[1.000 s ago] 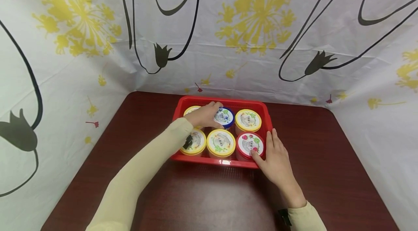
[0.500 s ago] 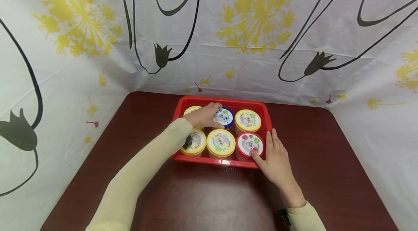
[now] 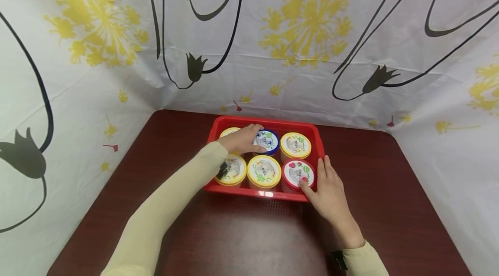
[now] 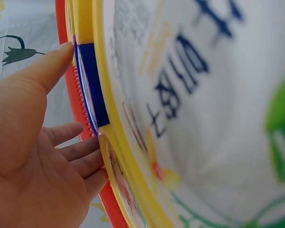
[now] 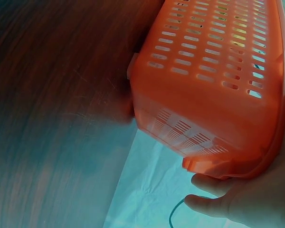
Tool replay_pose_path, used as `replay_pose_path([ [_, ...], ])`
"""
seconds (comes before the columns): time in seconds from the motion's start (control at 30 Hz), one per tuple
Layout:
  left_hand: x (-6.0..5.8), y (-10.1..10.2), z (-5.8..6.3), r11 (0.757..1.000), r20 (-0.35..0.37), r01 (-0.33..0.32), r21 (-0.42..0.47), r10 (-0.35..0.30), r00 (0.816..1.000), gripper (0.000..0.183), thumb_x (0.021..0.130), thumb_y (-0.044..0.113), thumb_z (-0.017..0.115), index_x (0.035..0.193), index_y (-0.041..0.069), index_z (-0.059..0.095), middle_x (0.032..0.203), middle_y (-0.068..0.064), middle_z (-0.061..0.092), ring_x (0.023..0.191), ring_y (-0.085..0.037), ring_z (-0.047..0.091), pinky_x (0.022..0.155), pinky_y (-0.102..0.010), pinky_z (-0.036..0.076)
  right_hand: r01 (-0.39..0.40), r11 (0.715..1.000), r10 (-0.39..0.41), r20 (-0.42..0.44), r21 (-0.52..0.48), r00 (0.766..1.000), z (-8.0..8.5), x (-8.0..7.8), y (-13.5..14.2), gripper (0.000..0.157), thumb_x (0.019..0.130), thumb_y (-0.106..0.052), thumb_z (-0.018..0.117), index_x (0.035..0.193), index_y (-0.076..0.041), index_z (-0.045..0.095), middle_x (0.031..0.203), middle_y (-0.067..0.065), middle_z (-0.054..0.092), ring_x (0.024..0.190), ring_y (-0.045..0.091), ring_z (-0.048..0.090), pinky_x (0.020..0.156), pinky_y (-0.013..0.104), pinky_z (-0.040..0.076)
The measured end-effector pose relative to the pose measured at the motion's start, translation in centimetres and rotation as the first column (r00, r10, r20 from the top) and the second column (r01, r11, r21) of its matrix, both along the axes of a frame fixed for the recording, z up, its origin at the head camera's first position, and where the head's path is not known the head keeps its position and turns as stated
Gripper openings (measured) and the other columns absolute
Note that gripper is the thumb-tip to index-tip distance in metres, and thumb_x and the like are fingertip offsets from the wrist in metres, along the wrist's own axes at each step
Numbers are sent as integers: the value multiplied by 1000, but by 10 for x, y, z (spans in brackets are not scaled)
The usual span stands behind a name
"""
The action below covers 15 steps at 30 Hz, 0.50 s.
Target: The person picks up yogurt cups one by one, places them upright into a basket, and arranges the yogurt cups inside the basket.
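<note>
A red plastic basket (image 3: 234,190) on the dark table holds several round tubs with printed lids. My left hand (image 3: 241,139) reaches over the back row and grips the blue-lidded tub (image 3: 269,142), its thumb at the near edge of the lid and fingers at the far edge. In the left wrist view that blue lid (image 4: 91,85) lies between thumb and fingers. My right hand (image 3: 331,193) holds the basket's right rim, fingers outside and thumb over the red-lidded tub (image 3: 293,173). The right wrist view has two fingers (image 5: 206,205) beside the basket's corner.
Several yellow-lidded tubs, such as the front middle one (image 3: 264,172), fill the other places; the back left one (image 3: 229,131) is partly hidden by the left hand. A patterned white cloth (image 3: 249,50) hangs around the table (image 3: 249,241) at its back and sides.
Both hands keep their places at the basket. The view has shifted slightly.
</note>
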<state>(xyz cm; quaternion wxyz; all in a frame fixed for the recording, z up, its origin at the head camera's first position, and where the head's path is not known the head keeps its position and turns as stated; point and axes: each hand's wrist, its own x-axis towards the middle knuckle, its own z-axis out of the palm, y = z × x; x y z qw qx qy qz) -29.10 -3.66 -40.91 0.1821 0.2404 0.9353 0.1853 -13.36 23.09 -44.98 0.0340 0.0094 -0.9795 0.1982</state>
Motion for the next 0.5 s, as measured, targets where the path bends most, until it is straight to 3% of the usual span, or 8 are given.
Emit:
replay_pose_path([
  [0.27, 8, -11, 14, 998, -36, -24, 51, 26, 999, 89, 88, 55, 67, 156, 19, 22, 161, -5, 30, 150, -23, 32, 121, -45, 33, -22, 996, 30, 88, -92, 996, 6, -4, 11, 102, 90, -51, 63, 157, 2, 8, 165, 27, 4, 147, 52, 15, 115, 74, 18],
  [0.4, 21, -27, 28, 995, -85, -9, 99, 17, 996, 87, 88, 54, 67, 155, 19, 24, 161, -6, 31, 149, -24, 34, 119, -47, 36, -29, 990, 43, 102, -141, 994, 18, -3, 16, 102, 90, -50, 64, 158, -1, 6, 165, 26, 3, 147, 52, 13, 113, 77, 17],
  [0.5, 36, -39, 39, 991, -116, -14, 135, 30, 993, 87, 87, 55, 67, 155, 21, 25, 161, -6, 31, 148, -25, 34, 117, -48, 39, -38, 986, 46, 47, -160, 998, 30, 1, 16, 100, 90, -43, 67, 159, -5, 5, 166, 23, 3, 147, 51, 15, 109, 76, 27],
])
